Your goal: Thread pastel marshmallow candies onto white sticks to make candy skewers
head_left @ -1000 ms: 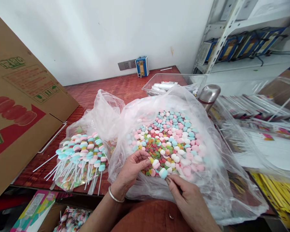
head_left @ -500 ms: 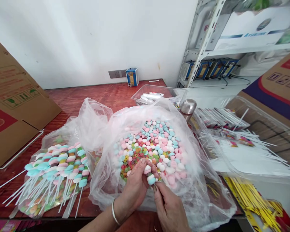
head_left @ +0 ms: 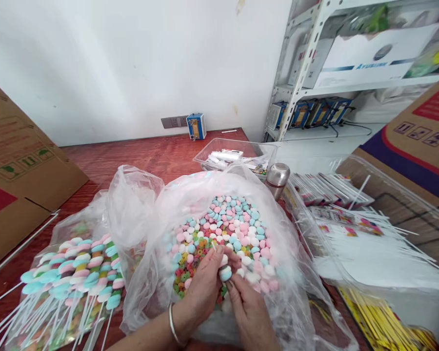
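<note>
My left hand [head_left: 205, 275], with a bangle on its wrist, is closed around a candy skewer [head_left: 225, 273]. A short white stick end shows above its thumb, and white and pale blue marshmallow candies show between my hands. My right hand [head_left: 250, 307] pinches at the lower end of this skewer, by the blue candy; the exact grip is partly hidden. Both hands are over a clear plastic bag [head_left: 292, 297] spread open, holding pink, white and blue marshmallow candies [head_left: 241, 229] and ring-shaped gummies [head_left: 190, 263]. To the left lie several finished-looking candy skewers [head_left: 76, 268] on a bag of gummies.
A steel flask [head_left: 277, 179] and a clear tray [head_left: 199, 158] of tubes stand behind the bag. To the right, a clear bin [head_left: 351, 282] contains white sticks [head_left: 373, 248]; yellow twist ties [head_left: 373, 317] lie below. Cardboard boxes [head_left: 29, 180] flank both sides of the red table [head_left: 131, 151].
The view has tilted up and shifted slightly, so the table sits lower in the picture. A white stick end now shows above my left thumb. Both hands stay together at the skewer.
</note>
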`<action>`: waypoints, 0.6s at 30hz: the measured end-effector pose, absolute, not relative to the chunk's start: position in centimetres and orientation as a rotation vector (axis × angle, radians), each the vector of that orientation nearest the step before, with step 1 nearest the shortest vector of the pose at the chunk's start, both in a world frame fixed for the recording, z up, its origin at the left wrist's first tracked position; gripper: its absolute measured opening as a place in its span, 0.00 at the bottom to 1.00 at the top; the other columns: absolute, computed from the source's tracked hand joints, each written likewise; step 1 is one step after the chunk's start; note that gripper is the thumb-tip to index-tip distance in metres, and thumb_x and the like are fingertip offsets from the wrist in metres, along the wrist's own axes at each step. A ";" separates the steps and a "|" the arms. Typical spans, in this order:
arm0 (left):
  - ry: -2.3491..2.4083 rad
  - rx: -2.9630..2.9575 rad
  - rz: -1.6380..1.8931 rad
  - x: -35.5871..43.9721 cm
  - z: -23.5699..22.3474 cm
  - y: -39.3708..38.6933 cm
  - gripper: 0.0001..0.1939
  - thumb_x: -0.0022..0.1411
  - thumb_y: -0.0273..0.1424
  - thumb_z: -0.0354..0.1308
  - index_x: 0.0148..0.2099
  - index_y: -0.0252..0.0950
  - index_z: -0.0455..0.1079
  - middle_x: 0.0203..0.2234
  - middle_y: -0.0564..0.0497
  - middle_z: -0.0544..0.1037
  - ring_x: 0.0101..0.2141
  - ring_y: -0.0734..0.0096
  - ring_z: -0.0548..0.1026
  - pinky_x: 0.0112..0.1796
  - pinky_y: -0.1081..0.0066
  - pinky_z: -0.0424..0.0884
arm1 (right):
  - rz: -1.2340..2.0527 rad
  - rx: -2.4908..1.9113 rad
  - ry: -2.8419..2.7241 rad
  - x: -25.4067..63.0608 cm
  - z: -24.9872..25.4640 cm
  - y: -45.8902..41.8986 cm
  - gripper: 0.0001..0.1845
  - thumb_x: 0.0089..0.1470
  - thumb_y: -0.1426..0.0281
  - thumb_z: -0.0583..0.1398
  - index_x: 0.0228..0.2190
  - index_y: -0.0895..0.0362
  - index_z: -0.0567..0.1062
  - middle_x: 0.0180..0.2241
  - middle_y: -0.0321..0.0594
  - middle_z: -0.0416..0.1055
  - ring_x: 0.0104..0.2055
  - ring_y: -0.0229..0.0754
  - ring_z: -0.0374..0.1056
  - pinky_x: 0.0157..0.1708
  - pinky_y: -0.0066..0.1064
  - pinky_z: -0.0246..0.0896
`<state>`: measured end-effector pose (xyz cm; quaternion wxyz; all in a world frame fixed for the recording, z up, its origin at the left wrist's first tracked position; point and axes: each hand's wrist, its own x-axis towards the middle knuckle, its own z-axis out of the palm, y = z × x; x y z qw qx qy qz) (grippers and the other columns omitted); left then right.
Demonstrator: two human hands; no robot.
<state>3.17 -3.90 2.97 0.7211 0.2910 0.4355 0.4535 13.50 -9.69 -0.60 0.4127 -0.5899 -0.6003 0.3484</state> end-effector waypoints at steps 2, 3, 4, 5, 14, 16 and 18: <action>1.000 0.780 0.985 2.6 3.1 -1.4 0.25 0.64 0.51 0.51 0.54 0.39 0.68 0.45 0.43 0.76 0.42 0.62 0.76 0.44 0.62 0.71 | 0.942 -1.524 -1.459 14.9 -0.5 -8.8 0.21 0.66 0.58 0.50 0.34 0.56 0.76 0.30 0.38 0.76 0.31 0.41 0.71 0.31 0.24 0.63; 1.047 0.923 0.989 2.3 3.1 0.1 0.24 0.66 0.50 0.50 0.56 0.40 0.66 0.46 0.43 0.76 0.43 0.62 0.75 0.44 0.62 0.71 | 0.941 -1.552 -1.428 15.7 -0.5 -8.5 0.21 0.65 0.57 0.50 0.33 0.56 0.76 0.29 0.38 0.75 0.31 0.41 0.70 0.31 0.24 0.62; 1.123 1.137 0.982 1.9 3.0 1.7 0.22 0.67 0.47 0.49 0.56 0.40 0.66 0.45 0.45 0.77 0.43 0.63 0.75 0.44 0.63 0.71 | 0.932 -1.576 -1.396 16.4 -0.7 -8.3 0.21 0.65 0.56 0.50 0.32 0.56 0.75 0.29 0.38 0.75 0.31 0.42 0.69 0.31 0.25 0.62; 1.205 1.390 0.948 1.6 3.0 3.3 0.19 0.68 0.43 0.49 0.54 0.39 0.68 0.44 0.46 0.77 0.43 0.64 0.75 0.44 0.64 0.71 | 0.928 -1.593 -1.363 17.1 -0.8 -8.1 0.21 0.64 0.56 0.50 0.32 0.56 0.75 0.29 0.38 0.75 0.31 0.42 0.69 0.31 0.25 0.61; 1.413 2.317 0.707 1.7 0.2 11.9 0.11 0.65 0.24 0.47 0.37 0.36 0.71 0.39 0.45 0.73 0.38 0.63 0.72 0.44 0.62 0.68 | 0.991 -1.623 -1.280 19.1 -2.3 -7.8 0.22 0.62 0.54 0.52 0.31 0.55 0.76 0.29 0.38 0.76 0.32 0.44 0.72 0.31 0.26 0.63; 1.424 2.379 0.658 1.8 -0.2 12.2 0.10 0.64 0.22 0.48 0.35 0.36 0.69 0.39 0.44 0.72 0.38 0.62 0.72 0.42 0.63 0.68 | 0.993 -1.616 -1.275 19.1 -2.5 -7.7 0.22 0.62 0.54 0.51 0.31 0.55 0.76 0.28 0.38 0.76 0.31 0.44 0.72 0.30 0.26 0.63; 1.434 2.426 0.624 1.5 -0.4 12.0 0.08 0.62 0.22 0.50 0.35 0.37 0.68 0.39 0.45 0.72 0.38 0.61 0.71 0.39 0.63 0.68 | 0.992 -1.615 -1.271 19.1 -2.6 -7.6 0.22 0.62 0.54 0.52 0.30 0.56 0.76 0.27 0.38 0.76 0.30 0.44 0.71 0.29 0.25 0.62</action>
